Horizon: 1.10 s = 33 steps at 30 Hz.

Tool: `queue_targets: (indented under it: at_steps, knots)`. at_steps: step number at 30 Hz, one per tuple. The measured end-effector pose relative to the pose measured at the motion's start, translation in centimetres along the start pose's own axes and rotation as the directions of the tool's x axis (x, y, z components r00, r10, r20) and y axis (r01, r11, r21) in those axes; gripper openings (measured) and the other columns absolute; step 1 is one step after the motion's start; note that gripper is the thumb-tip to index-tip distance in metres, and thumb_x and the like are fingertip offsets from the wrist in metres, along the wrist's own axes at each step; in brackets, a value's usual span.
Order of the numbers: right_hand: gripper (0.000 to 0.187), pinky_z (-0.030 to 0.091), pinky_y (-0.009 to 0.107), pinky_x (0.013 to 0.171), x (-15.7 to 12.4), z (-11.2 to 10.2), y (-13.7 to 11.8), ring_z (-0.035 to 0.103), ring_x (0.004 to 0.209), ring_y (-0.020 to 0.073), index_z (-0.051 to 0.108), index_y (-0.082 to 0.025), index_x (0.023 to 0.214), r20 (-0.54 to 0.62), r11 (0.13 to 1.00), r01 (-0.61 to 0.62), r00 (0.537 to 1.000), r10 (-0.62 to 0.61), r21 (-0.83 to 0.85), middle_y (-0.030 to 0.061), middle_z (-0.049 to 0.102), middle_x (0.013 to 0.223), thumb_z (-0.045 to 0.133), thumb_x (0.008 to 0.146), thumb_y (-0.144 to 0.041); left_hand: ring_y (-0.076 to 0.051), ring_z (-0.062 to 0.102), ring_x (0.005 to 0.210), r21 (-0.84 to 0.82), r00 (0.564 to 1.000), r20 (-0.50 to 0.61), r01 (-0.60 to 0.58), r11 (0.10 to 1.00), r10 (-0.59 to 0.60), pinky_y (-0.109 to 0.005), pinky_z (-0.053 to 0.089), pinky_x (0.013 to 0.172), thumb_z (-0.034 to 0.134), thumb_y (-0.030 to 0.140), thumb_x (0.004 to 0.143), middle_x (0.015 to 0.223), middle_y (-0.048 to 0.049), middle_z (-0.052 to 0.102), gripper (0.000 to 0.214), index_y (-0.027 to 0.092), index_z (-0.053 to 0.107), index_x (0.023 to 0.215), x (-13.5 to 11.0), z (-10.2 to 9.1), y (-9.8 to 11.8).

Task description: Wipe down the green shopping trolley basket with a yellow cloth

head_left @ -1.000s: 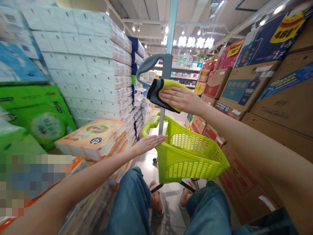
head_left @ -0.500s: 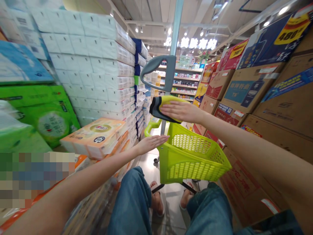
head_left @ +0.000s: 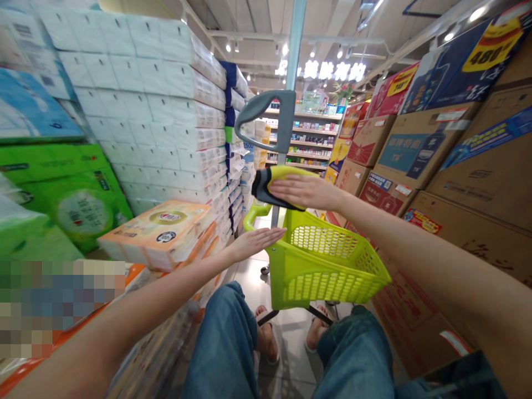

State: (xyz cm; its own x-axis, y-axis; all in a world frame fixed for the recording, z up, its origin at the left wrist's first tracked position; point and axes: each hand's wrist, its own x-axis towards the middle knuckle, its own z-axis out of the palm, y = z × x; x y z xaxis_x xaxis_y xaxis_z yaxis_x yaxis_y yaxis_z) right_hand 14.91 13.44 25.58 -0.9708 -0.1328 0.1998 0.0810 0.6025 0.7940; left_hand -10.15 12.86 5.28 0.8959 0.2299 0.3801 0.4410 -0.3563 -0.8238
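In the middle stands a lime-green shopping basket (head_left: 332, 277) with perforated walls, on a wheeled frame with a tall pole (head_left: 297, 50). My left hand (head_left: 258, 242) is stretched flat, fingertips at the basket's near upper left corner; whether it touches is unclear. My right hand (head_left: 301, 189) lies flat, fingers straight, on a yellow, grey and black padded-looking piece (head_left: 262, 187) in front of the pole. How that piece is fixed, and whether the thumb grips it, is hidden. A grey loop handle (head_left: 286, 122) sits higher on the pole.
White tissue packs (head_left: 145, 83) are piled high on the left, with an orange-topped tissue pack (head_left: 160, 221) lower down. Stacked cartons (head_left: 419, 149) line the right side. Shelves (head_left: 311, 133) stand ahead. My feet (head_left: 266, 338) flank the basket's base on a tiled floor.
The whole view has shifted slightly, with the basket, pole and hands a little further left in the picture. Both hands keep their flat pose and places.
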Motion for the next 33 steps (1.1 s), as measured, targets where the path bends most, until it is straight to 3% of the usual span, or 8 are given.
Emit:
queue_targets:
  at_steps: [3, 6, 11, 19, 22, 26, 29, 33]
  knots:
    - [0.047, 0.034, 0.039, 0.12, 0.8, -1.3, 2.6, 0.039, 0.141, 0.0149, 0.036, -0.019, 0.148, -0.083, 0.986, -0.164, 0.983, 0.162, -0.014, 0.0043, 0.047, 0.15, 0.035, 0.101, -0.014, -0.01, 0.01, 0.149, 0.05, 1.0, 0.006, -0.006, 0.999, 0.006, -0.022, 0.024, 0.12, 0.038, 0.001, 0.091, 0.163, 0.0, 0.008, 0.063, 0.017, 0.028, 0.151, 0.2, -0.7, -0.1]
    - [0.047, 0.034, 0.039, 0.12, 0.7, 0.4, 0.1, 0.039, 0.142, 0.0155, 0.036, -0.017, 0.148, -0.113, 0.974, -0.225, 0.968, 0.222, -0.01, 0.0052, 0.047, 0.149, 0.034, 0.101, -0.015, -0.01, 0.013, 0.149, 0.059, 1.0, 0.027, -0.014, 0.998, 0.012, -0.022, 0.027, 0.119, 0.038, 0.001, 0.092, 0.163, 0.0, 0.01, 0.062, 0.017, 0.028, 0.151, 0.1, -0.5, -0.1]
    - [0.042, 0.04, 0.029, 0.116, -0.4, 3.5, -4.7, 0.049, 0.134, 0.0137, 0.049, -0.012, 0.139, 0.013, 0.993, 0.107, 0.994, -0.108, 0.049, 0.0066, 0.057, 0.14, 0.032, 0.102, -0.021, -0.008, 0.022, 0.147, -0.076, 1.0, 0.003, -0.009, 0.997, 0.009, -0.022, 0.03, 0.118, 0.037, 0.003, 0.093, 0.161, 0.0, 0.02, 0.061, 0.019, 0.03, 0.151, -0.1, 0.4, 0.1]
    - [0.053, 0.031, 0.042, 0.121, 1.2, -1.6, 3.4, 0.035, 0.144, 0.0149, 0.022, -0.024, 0.154, -0.039, 0.988, -0.149, 0.988, 0.151, 0.048, 0.0039, 0.044, 0.152, 0.031, 0.102, -0.016, -0.008, 0.01, 0.149, -0.031, 1.0, 0.008, 0.011, 0.999, -0.011, -0.021, 0.025, 0.12, 0.033, 0.001, 0.093, 0.163, 0.0026, 0.008, 0.062, 0.017, 0.026, 0.152, 0.3, -1.1, -0.3]
    - [0.054, 0.035, 0.042, 0.119, 0.7, 0.5, -0.1, 0.035, 0.144, 0.0157, 0.017, -0.019, 0.155, -0.052, 0.984, -0.16, 0.985, 0.164, 0.072, 0.0075, 0.045, 0.151, 0.031, 0.102, -0.016, -0.009, 0.014, 0.149, -0.064, 1.0, -0.007, 0.009, 0.998, -0.01, -0.022, 0.025, 0.12, 0.034, 0.001, 0.093, 0.163, 0.0021, 0.013, 0.061, 0.016, 0.029, 0.151, 0.2, -0.5, -0.2]
    - [0.055, 0.038, 0.031, 0.117, -0.6, 3.3, -4.8, 0.043, 0.139, 0.0118, 0.02, -0.012, 0.154, -0.016, 0.981, 0.068, 0.998, -0.066, 0.183, 0.0095, 0.053, 0.145, 0.036, 0.102, -0.02, -0.007, 0.026, 0.146, -0.139, 1.0, -0.007, -0.001, 0.99, 0.0, -0.022, 0.028, 0.118, 0.035, 0.0, 0.091, 0.16, 0.0, 0.026, 0.06, 0.018, 0.035, 0.149, -0.1, 0.5, 0.1]
    - [0.052, 0.034, 0.031, 0.119, -0.7, 2.0, -2.5, 0.041, 0.14, 0.0112, 0.025, -0.018, 0.153, 0.036, 0.98, 0.046, 0.998, -0.054, 0.193, 0.0061, 0.05, 0.147, 0.035, 0.102, -0.02, -0.008, 0.021, 0.148, -0.131, 1.0, -0.01, 0.008, 0.991, -0.01, -0.023, 0.027, 0.118, 0.036, -0.001, 0.09, 0.162, -0.0007, 0.019, 0.062, 0.017, 0.033, 0.15, 0.0, 0.4, 0.0]
    - [0.052, 0.027, 0.038, 0.123, 0.3, -1.2, 2.7, 0.035, 0.143, 0.0128, 0.028, -0.026, 0.152, -0.009, 0.972, -0.173, 0.984, 0.176, 0.156, 0.0005, 0.042, 0.153, 0.034, 0.101, -0.016, -0.01, 0.011, 0.15, -0.044, 1.0, -0.023, 0.018, 0.999, -0.019, -0.023, 0.024, 0.12, 0.037, 0.001, 0.092, 0.163, 0.0004, 0.007, 0.061, 0.016, 0.029, 0.151, 0.2, -0.6, -0.1]
